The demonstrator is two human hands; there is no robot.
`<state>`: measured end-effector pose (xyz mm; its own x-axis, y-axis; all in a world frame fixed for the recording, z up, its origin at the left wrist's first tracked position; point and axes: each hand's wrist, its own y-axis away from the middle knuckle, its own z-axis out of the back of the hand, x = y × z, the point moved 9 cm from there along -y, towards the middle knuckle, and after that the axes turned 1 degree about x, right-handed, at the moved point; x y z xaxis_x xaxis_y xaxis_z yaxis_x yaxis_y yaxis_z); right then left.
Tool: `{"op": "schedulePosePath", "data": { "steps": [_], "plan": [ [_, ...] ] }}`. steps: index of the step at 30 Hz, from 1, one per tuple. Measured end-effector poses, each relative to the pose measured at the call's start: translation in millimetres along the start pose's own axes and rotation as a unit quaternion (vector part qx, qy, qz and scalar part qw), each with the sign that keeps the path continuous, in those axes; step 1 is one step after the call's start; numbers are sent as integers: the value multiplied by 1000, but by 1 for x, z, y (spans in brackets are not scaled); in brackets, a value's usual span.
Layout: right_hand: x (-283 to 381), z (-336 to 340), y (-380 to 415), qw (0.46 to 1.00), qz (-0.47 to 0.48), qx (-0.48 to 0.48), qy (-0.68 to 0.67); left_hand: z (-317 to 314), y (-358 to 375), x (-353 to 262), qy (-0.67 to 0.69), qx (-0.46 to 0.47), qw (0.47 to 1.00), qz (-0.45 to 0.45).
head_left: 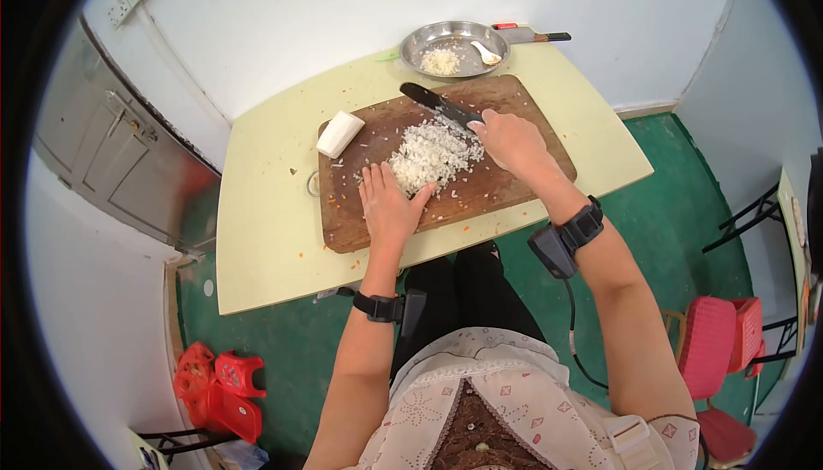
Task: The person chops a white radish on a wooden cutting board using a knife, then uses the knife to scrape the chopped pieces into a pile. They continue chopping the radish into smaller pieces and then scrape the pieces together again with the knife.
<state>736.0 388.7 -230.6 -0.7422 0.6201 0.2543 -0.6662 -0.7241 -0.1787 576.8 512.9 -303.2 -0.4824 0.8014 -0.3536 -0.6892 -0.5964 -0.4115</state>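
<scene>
A heap of finely chopped white vegetable (433, 154) lies in the middle of a brown wooden cutting board (514, 187). My right hand (513, 141) grips the handle of a black-bladed knife (437, 102), whose blade points up and left along the far side of the heap. Laid flat on the board with fingers apart, my left hand (390, 207) touches the heap's near left edge. An uncut white chunk (340, 134) rests on the board's upper left corner.
The board sits on a pale yellow table (266, 230). A metal bowl (420, 42) with chopped pieces and a white spoon (486, 53) stands at the far edge, a cleaver (530, 36) behind it. Red stools (219, 388) and a red chair (720, 346) stand on the green floor.
</scene>
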Motion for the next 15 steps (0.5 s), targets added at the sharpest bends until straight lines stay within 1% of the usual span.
{"op": "schedulePosePath", "data": {
  "steps": [1,4,10,12,15],
  "plan": [
    [0,2,2,1000,-5,-6,-12,0,0,-1,0,0,1000,-1],
    [3,-15,2,999,23,21,24,0,0,-1,5,5,1000,7],
    [8,-7,2,1000,22,-2,-1,-1,-1,-1,4,10,1000,8],
    [3,-18,0,1000,24,14,7,-1,-1,-1,7,12,1000,9],
    [1,-13,-2,999,18,31,-9,0,-1,1,6,5,1000,10]
  ]
}}
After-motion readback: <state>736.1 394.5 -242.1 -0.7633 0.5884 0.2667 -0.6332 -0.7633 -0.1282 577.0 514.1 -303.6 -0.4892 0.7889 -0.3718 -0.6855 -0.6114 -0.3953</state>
